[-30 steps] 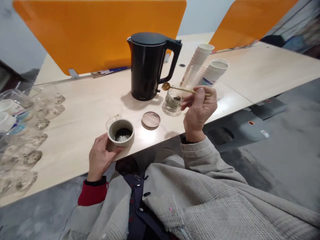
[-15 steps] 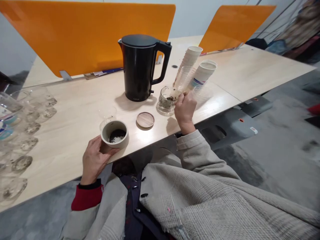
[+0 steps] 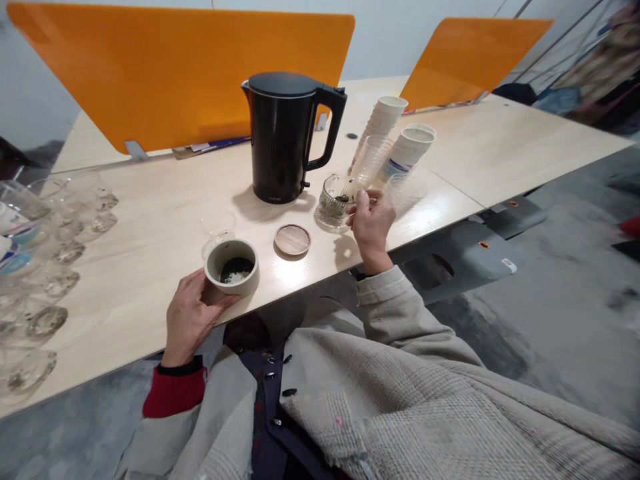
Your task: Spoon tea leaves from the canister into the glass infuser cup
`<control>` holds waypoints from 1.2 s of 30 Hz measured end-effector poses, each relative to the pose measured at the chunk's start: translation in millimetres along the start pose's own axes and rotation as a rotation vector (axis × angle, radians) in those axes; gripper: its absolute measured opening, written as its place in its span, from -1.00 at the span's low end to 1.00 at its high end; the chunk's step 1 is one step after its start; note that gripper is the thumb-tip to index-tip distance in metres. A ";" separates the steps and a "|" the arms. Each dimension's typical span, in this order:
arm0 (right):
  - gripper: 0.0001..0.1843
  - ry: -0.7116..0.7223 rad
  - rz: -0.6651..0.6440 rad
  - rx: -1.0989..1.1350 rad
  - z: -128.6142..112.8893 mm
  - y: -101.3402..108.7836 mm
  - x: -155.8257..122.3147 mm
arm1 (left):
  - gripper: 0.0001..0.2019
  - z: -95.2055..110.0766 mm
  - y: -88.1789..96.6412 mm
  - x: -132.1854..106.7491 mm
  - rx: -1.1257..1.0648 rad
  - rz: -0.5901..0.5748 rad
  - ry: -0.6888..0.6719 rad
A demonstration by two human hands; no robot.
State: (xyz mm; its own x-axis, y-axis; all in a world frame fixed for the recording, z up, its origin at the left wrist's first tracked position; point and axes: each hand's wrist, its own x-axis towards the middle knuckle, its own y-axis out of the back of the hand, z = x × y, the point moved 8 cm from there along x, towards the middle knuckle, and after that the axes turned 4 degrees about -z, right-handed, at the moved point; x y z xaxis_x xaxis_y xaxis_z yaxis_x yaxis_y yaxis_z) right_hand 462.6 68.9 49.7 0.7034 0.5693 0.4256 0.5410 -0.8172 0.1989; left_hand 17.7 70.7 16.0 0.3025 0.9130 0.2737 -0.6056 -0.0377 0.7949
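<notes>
Altogether, one left hand (image 3: 189, 317) clasps one jar (image 3: 233, 285) near one disc (image 3: 293, 239).

The right hand (image 3: 374, 223) partly hides the glass (image 3: 332, 204).

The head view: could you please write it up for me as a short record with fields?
Left hand: thumb and fingers on the side of a pale cup
Pale cup: dark loose bits inside
Right hand: beside the glass; its hold is unclear
Glass: dark bits inside
Between the two vessels: round wooden disc
Behind the disc: black kettle, lid on
Behind the right hand: leaning paper cups, stacked
Far left: clear cups, partly blurred
Surface: pale wooden tabletop
</notes>
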 end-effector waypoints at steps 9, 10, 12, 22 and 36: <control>-0.39 0.199 0.044 -0.058 -64.1 38.3 -68.0 | -0.30 0.9 -1.3 -0.8 0.012 -0.022 0.002; -0.43 0.220 -0.004 -0.029 -72.4 33.4 -77.0 | -0.28 1.0 -1.3 -1.0 0.012 -0.022 0.002; -0.51 0.273 -0.176 0.027 -86.9 10.7 -95.8 | -0.26 1.5 -1.5 -1.4 0.014 -0.025 0.001; 0.14 0.479 -0.835 0.039 -107.1 -109.2 -189.1 | -0.30 3.8 -2.6 -3.6 -0.024 -0.050 -0.035; 0.12 0.479 -0.784 0.075 -104.5 -121.6 -193.8 | -0.30 4.4 -2.9 -5.2 -0.072 -0.055 -0.049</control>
State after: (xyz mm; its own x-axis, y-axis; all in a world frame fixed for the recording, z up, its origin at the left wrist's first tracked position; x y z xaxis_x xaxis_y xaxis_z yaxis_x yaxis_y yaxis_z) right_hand 212.3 48.6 35.3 -0.1338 0.8456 0.5168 0.8223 -0.1964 0.5341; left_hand 21.1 64.3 14.6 0.3718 0.8917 0.2583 -0.6380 0.0434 0.7688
